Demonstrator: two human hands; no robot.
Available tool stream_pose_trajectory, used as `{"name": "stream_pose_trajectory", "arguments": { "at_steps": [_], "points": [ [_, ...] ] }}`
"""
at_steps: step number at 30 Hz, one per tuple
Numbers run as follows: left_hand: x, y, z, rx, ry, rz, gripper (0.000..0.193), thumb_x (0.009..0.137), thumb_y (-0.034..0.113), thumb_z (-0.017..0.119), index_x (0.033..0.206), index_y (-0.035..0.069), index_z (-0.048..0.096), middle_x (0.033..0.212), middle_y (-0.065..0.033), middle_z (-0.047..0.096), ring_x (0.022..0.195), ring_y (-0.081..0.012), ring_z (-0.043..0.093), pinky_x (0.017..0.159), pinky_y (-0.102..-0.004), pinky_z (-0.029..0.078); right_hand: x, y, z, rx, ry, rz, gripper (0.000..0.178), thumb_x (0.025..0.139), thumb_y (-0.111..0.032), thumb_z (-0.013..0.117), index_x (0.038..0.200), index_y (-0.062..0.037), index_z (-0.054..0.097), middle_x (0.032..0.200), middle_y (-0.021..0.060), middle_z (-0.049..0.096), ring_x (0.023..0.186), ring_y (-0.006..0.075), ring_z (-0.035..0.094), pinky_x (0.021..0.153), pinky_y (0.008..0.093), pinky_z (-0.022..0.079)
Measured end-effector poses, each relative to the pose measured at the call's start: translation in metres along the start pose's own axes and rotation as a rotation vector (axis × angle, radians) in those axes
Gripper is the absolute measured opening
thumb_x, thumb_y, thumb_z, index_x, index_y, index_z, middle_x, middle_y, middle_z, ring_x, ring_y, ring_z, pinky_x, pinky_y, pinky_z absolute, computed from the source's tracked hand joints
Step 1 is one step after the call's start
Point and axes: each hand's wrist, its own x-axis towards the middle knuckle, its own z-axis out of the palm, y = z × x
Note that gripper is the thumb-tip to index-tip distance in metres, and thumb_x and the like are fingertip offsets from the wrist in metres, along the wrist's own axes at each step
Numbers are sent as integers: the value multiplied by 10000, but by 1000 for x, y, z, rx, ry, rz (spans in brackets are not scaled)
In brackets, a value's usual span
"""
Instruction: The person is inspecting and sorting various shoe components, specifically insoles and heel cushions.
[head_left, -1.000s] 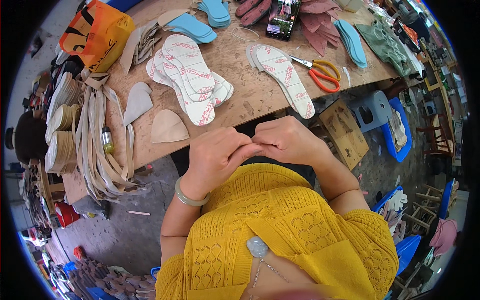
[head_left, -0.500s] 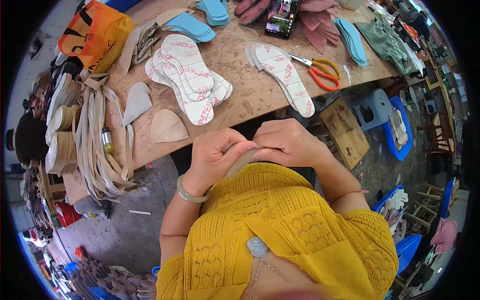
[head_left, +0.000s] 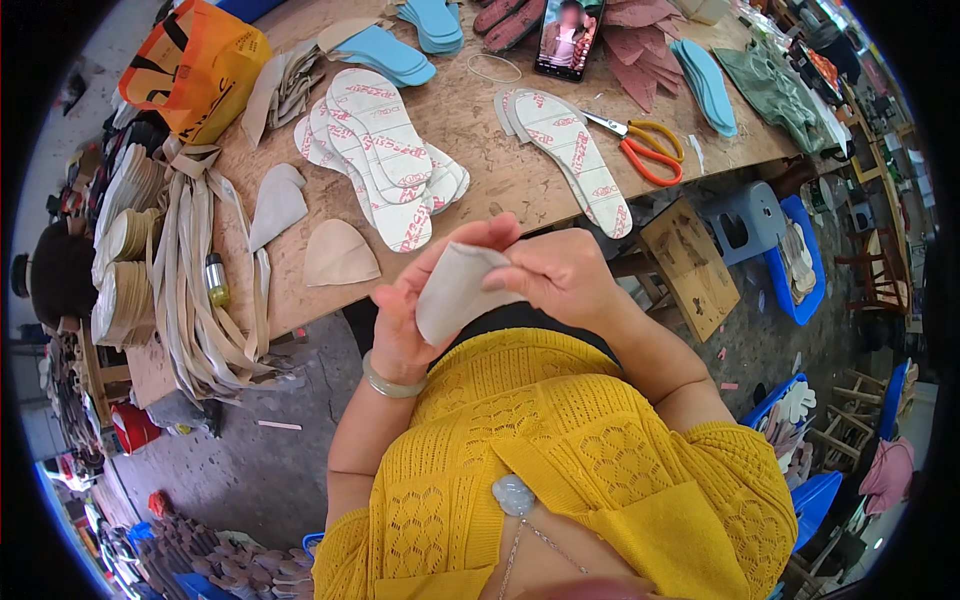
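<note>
We hold a pale grey, rounded soft fabric toe piece (head_left: 455, 292) in front of the chest, just below the near edge of the worn wooden workbench (head_left: 500, 160) and clear of its surface. The left hand (head_left: 415, 310) lies under and behind the piece, its fingers spread along the back as a support, with the thumb side hidden by the material. The right hand (head_left: 560, 275) pinches the upper right edge of the piece between thumb and fingertips. In our judgement the step in hand is shaping or checking this piece by hand. To do it well, we keep the supporting palm flat behind the fabric so that the curve does not crease, and we work the pinch along the rim in short stages and not by one long pull. We keep the piece at this height, where both faces can be inspected. A matching tan rounded toe piece (head_left: 340, 257) and a grey pointed one (head_left: 277, 200) lie on the bench to the left; white insoles with red print (head_left: 385, 150) and orange-handled scissors (head_left: 645, 150) lie farther back, within reach.
</note>
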Motion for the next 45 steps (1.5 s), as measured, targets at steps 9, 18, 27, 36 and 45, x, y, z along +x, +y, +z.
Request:
{"name": "stream_pose_trajectory", "arguments": {
  "at_steps": [9, 18, 27, 36, 45],
  "points": [
    [-15, -4, 1, 3, 245, -102, 617, 908, 312, 615, 1359, -51, 402, 1347, -104, 488, 1130, -153, 537, 955, -294, 439, -1, 19, 17, 116, 120, 194, 150, 852, -170, 684, 786, -40, 716, 517, 54, 490, 459, 79, 419, 455, 259, 375],
    [-15, 6, -5, -194, 204, 230, 489, 1010, 293, 370, 1377, -30, 346, 1451, -210, 344, 1361, -322, 328, 1129, -427, 279, 22, 9, 27, 94, 38, 271, 276, 829, -234, 724, 669, -24, 640, 505, 41, 461, 467, 66, 417, 442, 268, 338],
    [-12, 26, 3, 249, 388, 129, 486, 991, 249, 457, 1386, -10, 345, 1378, -170, 447, 1281, -282, 443, 1080, -419, 353, 31, 28, 31, 186, -7, 311, 250, 840, -225, 718, 710, -21, 657, 520, 6, 478, 502, 40, 445, 455, 251, 347],
    [-8, 58, -23, 490, 501, 251, 289, 956, 148, 540, 1183, -27, 579, 1114, -90, 645, 1015, -179, 621, 918, -323, 473, 99, 87, 36, -168, 182, 132, 400, 843, -291, 678, 1132, -23, 604, 1087, 160, 610, 982, 248, 597, 833, 344, 477],
    [15, 67, -35, 1588, 264, 43, 232, 938, 103, 506, 1143, 30, 586, 1023, -165, 631, 923, -331, 611, 817, -347, 480, 127, 98, 55, -387, -50, 170, 550, 778, -358, 692, 1212, -40, 577, 1166, 207, 571, 1085, 356, 539, 923, 412, 436]
  ]
}}
